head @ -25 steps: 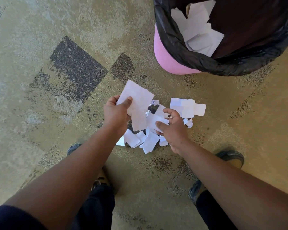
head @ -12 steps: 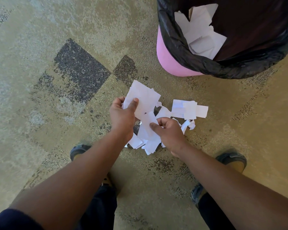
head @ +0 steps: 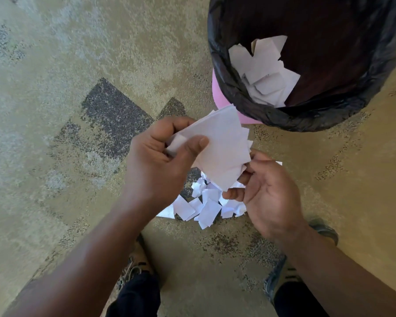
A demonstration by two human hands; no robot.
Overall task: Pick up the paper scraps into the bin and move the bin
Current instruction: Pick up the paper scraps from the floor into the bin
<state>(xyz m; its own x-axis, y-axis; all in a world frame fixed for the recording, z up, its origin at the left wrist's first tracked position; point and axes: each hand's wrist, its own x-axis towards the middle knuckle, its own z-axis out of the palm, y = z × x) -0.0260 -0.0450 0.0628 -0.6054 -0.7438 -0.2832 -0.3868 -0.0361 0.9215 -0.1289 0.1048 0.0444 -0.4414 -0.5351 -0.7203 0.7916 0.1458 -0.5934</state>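
Left hand (head: pixel 156 161) grips a stack of white paper sheets (head: pixel 224 147), thumb on top, fingers curled beneath. Right hand (head: pixel 265 193) has its fingers curled at the stack's right edge; whether they pinch it cannot be told. Loose paper scraps (head: pixel 201 207) lie on the carpet (head: pixel 78 88) below both hands. Pink bin (head: pixel 217 92) with black liner (head: pixel 229 88) stands far right, scraps inside.

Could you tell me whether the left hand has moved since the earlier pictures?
Yes. The left hand, gripping a stack of paper, has risen off the scrap pile on the carpet and moved towards the bin.
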